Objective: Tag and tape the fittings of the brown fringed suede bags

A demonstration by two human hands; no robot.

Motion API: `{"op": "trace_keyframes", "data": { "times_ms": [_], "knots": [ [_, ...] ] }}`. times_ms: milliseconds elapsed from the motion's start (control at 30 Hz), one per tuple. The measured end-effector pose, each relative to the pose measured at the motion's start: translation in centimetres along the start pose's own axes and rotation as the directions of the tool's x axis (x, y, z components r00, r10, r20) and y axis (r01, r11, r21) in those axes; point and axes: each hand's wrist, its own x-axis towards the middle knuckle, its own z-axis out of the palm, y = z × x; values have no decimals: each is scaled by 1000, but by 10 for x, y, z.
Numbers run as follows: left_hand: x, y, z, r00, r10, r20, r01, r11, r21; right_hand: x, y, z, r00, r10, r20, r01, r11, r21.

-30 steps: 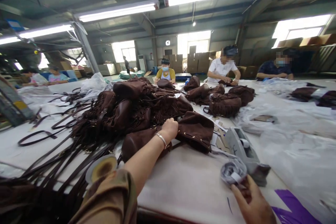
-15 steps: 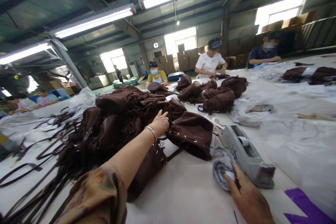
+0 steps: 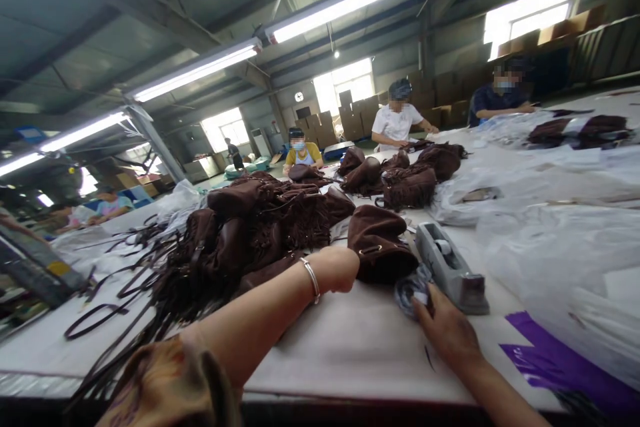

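A dark brown suede drawstring bag [image 3: 383, 237] with gold eyelets sits in front of me, its eyeleted edge toward me. At its left side, my left hand [image 3: 337, 269] is closed on the bag's edge; the fingertips are hidden. My right hand [image 3: 447, 323] grips a greyish, see-through rolled bundle [image 3: 411, 290] with a small white patch, between thumb and fingers. This bundle lies close to the bag's lower right side. Just beyond my right hand stands a grey tape dispenser [image 3: 453, 270].
A heap of brown fringed bags [image 3: 250, 230] fills the left, straps [image 3: 107, 310] trailing. More bags [image 3: 410, 177] lie farther back. Clear plastic sheeting [image 3: 545, 253] covers the right side, with purple tape [image 3: 565, 360] near the edge. Co-workers [image 3: 397, 117] sit across the table [image 3: 345, 353].
My left hand has come from above the heap down to the bag and closed on it. The bag has shifted right, nearer the dispenser. My right hand still holds the bundle.
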Motion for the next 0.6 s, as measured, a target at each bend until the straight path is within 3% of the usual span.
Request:
{"op": "trace_keyframes", "data": {
  "times_ms": [133, 267, 367, 467, 600],
  "knots": [
    [-60, -27, 5, 973, -208, 97, 200, 976, 89, -4, 0, -2, 999, -40, -21, 40, 999, -11],
    [-119, -62, 24, 935, -353, -9, 353, 933, 69, -6, 7, 6, 988, -105, -115, 101, 994, -34],
    [-145, -85, 31, 916, -370, -155, 385, 919, 85, -9, 15, 14, 956, -178, -233, 170, 984, -53],
    [-158, -97, 24, 902, -332, -275, 383, 911, 156, -13, 21, 19, 918, -235, -320, 218, 972, -88],
    [-173, -95, 19, 917, -276, -289, 351, 902, 250, -17, 24, 16, 856, -335, -393, 312, 942, -124]
  ]
}}
